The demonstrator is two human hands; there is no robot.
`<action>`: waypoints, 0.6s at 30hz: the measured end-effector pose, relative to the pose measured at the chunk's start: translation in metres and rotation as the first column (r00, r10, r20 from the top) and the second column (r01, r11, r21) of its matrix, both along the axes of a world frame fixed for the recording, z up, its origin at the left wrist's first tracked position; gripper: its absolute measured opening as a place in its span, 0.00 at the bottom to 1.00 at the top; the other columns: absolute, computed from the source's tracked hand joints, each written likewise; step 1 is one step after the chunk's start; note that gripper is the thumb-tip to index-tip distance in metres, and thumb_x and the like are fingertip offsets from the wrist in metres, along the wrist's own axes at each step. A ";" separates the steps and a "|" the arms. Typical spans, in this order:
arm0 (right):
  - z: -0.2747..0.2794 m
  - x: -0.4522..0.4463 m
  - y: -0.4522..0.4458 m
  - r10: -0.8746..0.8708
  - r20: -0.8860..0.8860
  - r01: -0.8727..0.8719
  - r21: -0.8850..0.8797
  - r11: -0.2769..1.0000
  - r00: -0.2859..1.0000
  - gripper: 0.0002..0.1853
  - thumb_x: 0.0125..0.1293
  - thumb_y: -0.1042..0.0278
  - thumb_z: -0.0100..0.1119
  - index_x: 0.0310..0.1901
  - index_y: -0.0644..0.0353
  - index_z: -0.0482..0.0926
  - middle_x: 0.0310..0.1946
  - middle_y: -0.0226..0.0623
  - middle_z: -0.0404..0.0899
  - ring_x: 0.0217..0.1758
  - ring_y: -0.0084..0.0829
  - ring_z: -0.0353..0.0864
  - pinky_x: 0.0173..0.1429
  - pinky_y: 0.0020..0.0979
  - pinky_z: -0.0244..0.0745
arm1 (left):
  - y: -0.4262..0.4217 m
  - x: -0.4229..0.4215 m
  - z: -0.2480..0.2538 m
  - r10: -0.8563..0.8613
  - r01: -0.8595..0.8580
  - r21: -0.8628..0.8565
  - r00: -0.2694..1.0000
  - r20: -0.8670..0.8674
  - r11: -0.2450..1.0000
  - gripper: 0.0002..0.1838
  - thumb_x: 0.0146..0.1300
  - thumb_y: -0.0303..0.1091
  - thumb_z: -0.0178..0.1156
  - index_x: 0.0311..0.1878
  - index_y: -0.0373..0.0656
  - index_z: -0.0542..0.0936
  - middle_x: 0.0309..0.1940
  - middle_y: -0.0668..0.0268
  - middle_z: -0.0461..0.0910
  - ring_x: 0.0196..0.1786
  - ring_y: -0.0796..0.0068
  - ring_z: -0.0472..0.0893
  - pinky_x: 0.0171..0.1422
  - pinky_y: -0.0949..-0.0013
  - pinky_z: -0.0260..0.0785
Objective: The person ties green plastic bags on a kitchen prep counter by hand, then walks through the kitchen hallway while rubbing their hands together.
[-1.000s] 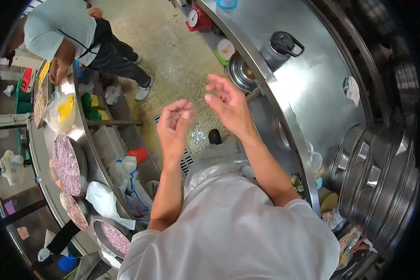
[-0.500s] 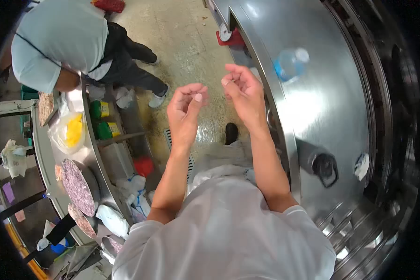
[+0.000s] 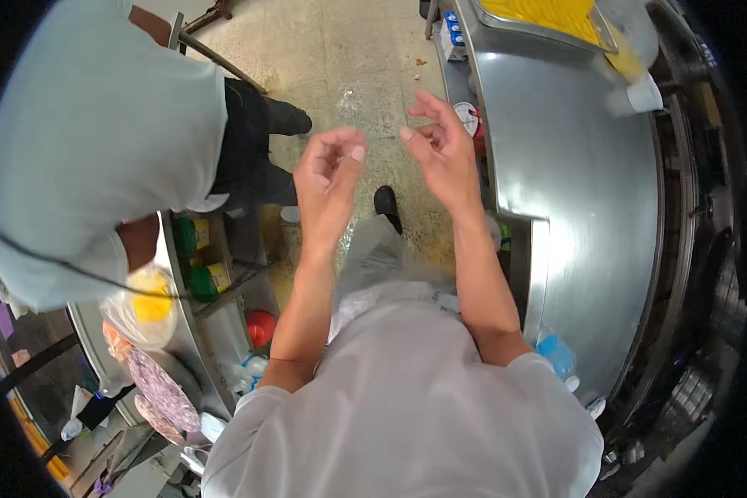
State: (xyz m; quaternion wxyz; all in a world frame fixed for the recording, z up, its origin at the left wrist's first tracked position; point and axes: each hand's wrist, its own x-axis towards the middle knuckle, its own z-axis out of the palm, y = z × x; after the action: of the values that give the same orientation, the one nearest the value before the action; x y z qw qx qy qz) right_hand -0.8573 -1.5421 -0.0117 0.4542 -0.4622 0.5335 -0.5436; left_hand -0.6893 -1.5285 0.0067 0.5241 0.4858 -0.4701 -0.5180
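Observation:
My left hand (image 3: pixel 330 178) is raised in front of my body above the floor, its fingers loosely curled and the thumb a little apart from them. Nothing shows inside it. My right hand (image 3: pixel 448 162) is held level with it, palm turned inward, fingers bent and spread, with a gap between thumb and forefinger. It too is without anything in it. The hands are apart and touch no object. The steel counter (image 3: pixel 556 149) lies to the right of my right hand.
A co-worker in a light shirt (image 3: pixel 116 149) stands close on the left. Beside them, a counter bears a bag with yellow contents (image 3: pixel 151 307) and a pan of purplish food (image 3: pixel 164 390). A blue-labelled bottle (image 3: pixel 556 355) and a yellow-filled tray (image 3: pixel 548 18) rest on the right counter.
My view has moved forward along the aisle; the bottle now sits near my right elbow and the co-worker appears closer. My right thumb and forefinger have parted slightly.

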 end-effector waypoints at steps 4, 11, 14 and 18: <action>0.018 0.017 -0.096 0.061 0.010 -0.062 0.023 0.998 0.998 0.28 0.63 0.74 0.66 0.65 0.60 0.73 0.54 0.38 0.79 0.43 0.23 0.80 0.44 0.26 0.77 | -0.098 0.023 0.008 0.000 0.001 -0.029 0.999 0.048 1.000 0.14 0.70 0.33 0.62 0.53 0.35 0.78 0.46 0.59 0.83 0.48 0.71 0.83 0.51 0.68 0.76; 0.005 0.020 -0.260 0.100 0.113 -0.106 0.051 0.993 0.989 0.22 0.66 0.74 0.64 0.62 0.61 0.76 0.43 0.29 0.81 0.39 0.16 0.76 0.43 0.21 0.73 | -0.264 0.033 0.003 0.035 -0.034 -0.033 0.999 0.015 0.999 0.14 0.70 0.35 0.63 0.52 0.35 0.78 0.45 0.61 0.83 0.46 0.72 0.83 0.50 0.69 0.75; 0.011 0.021 -0.343 0.107 0.117 -0.111 0.028 0.993 0.987 0.21 0.66 0.74 0.64 0.61 0.62 0.76 0.42 0.28 0.79 0.38 0.15 0.74 0.43 0.20 0.72 | -0.340 0.032 0.001 0.036 -0.035 -0.041 0.999 0.016 0.999 0.14 0.70 0.36 0.62 0.51 0.36 0.79 0.44 0.61 0.84 0.46 0.72 0.83 0.50 0.69 0.75; 0.016 0.021 -0.472 0.145 0.107 -0.142 -0.040 0.989 0.984 0.21 0.67 0.74 0.63 0.61 0.62 0.76 0.42 0.28 0.79 0.38 0.15 0.74 0.42 0.21 0.72 | -0.456 0.029 0.014 0.063 -0.061 -0.052 0.997 0.035 0.997 0.13 0.71 0.34 0.61 0.51 0.36 0.78 0.44 0.61 0.83 0.46 0.72 0.83 0.51 0.68 0.74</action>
State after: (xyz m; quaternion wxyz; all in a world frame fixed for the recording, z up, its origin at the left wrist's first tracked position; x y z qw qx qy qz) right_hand -0.8359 -2.0146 0.0041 0.5134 -0.4761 0.4642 -0.5425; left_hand -0.6608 -1.9842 0.0207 0.5434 0.4959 -0.4774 -0.4804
